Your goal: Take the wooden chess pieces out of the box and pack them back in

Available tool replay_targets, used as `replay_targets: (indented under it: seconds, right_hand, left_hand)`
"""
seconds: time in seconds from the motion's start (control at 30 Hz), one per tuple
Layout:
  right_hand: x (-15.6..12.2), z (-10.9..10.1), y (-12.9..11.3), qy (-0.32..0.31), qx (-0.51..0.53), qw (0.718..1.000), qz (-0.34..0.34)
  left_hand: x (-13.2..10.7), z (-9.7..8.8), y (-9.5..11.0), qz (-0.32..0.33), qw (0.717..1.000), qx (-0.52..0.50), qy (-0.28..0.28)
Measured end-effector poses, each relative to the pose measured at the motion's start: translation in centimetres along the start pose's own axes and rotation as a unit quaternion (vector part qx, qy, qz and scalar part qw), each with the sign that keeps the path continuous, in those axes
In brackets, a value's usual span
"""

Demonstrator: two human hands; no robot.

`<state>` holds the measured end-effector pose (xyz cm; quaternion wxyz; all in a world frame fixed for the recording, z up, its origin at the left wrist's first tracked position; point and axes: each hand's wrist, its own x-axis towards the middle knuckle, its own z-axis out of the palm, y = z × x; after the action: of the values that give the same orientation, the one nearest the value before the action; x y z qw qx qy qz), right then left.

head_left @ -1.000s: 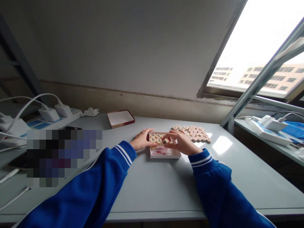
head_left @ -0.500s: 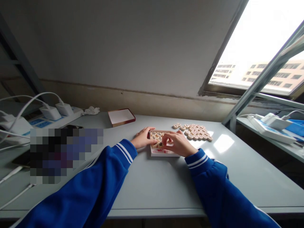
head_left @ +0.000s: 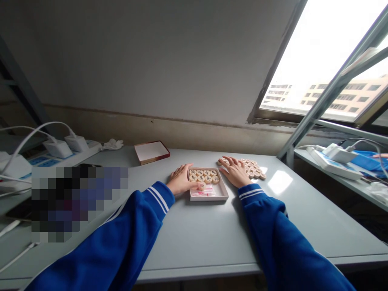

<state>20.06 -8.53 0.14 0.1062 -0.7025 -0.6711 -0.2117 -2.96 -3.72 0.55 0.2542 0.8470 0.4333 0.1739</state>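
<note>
A shallow white box stands on the desk in front of me, rows of round wooden Chinese chess pieces filling its far part. Red-and-white paper or plastic shows on the floor of its near part. My left hand grips the box's left side, its thumb reaching over the rim onto a piece in the nearest row. To the right of the box, my right hand lies with fingers spread over loose chess pieces, partly hiding them. Nothing shows in its grasp.
The open box lid lies near the wall at the left. Power strips with white chargers and cables sit at far left, another strip on the right-hand shelf. A blurred-out patch covers the left desk. A metal post rises at right.
My right hand has left the box, moved right and away from me to the loose pieces, and opened. My left hand stays on the box. The view has shifted slightly.
</note>
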Motion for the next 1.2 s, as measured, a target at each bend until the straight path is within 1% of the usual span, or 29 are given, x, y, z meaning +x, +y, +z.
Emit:
replay_targets:
  seconds: [0.07, 0.17, 0.33, 0.4, 0.47, 0.5, 0.57, 0.63, 0.73, 0.83, 0.9, 0.93, 1.03, 1.1, 1.2]
  right_hand:
    - [-0.1, 0.3, 0.2, -0.006, 0.003, 1.0, -0.002]
    - [-0.1, -0.2, 0.2, -0.002, 0.03, 0.999, -0.011]
    - [-0.2, -1.8, 0.3, -0.016, 0.052, 0.998, 0.009]
    - [-0.2, -2.9, 0.2, -0.021, 0.086, 0.996, 0.023]
    - [-0.2, -4.1, 0.0, -0.035, 0.167, 0.985, 0.033]
    - [-0.2, -4.7, -0.2, -0.049, 0.218, 0.974, 0.03]
    - [-0.3, -5.5, -0.5, -0.082, 0.31, 0.947, -0.003]
    - [-0.4, -5.7, -1.0, -0.112, 0.356, 0.926, -0.051]
    - [-0.7, -5.3, -1.9, -0.144, 0.351, 0.919, -0.102]
    - [-0.9, -5.0, -2.7, -0.156, 0.347, 0.915, -0.134]
    - [-1.0, -5.0, -2.9, -0.157, 0.359, 0.907, -0.153]
    - [-1.0, -5.0, -3.0, -0.156, 0.365, 0.904, -0.159]
    - [-1.0, -5.1, -3.2, -0.152, 0.372, 0.902, -0.16]
    - [-0.9, -5.2, -3.3, -0.158, 0.378, 0.899, -0.155]
    - [-1.0, -5.4, -3.7, -0.168, 0.385, 0.895, -0.151]
  left_hand:
    - [0.0, 0.0, -0.1, 0.002, 1.0, 0.0, -0.001]
    - [0.0, 0.0, -0.1, 0.006, 1.0, 0.002, -0.007]
    - [-0.2, -0.4, 0.4, -0.001, 1.0, -0.004, -0.019]
    - [-0.3, -0.4, 0.5, -0.005, 1.0, -0.011, -0.017]
    - [-0.3, -0.4, 0.4, -0.004, 1.0, -0.02, -0.012]
    - [-0.3, -0.4, 0.3, 0.0, 1.0, -0.025, -0.009]
    - [0.0, -0.4, -0.1, 0.013, 0.999, -0.033, -0.002]
    - [0.2, -0.3, -0.5, 0.024, 0.999, -0.036, 0.014]
    - [0.4, -0.3, -1.0, 0.021, 0.998, -0.012, 0.063]
    - [0.2, -0.4, -1.0, 0.01, 0.992, 0.055, 0.116]
    - [0.0, -0.6, -0.7, 0.01, 0.986, 0.102, 0.131]
    - [-0.1, -0.7, -0.6, 0.011, 0.984, 0.121, 0.13]
    - [-0.3, -0.8, -0.3, 0.017, 0.982, 0.156, 0.103]
    - [-0.4, -0.8, -0.1, 0.017, 0.982, 0.164, 0.091]
    - [-0.6, -0.8, 0.1, 0.007, 0.982, 0.167, 0.09]
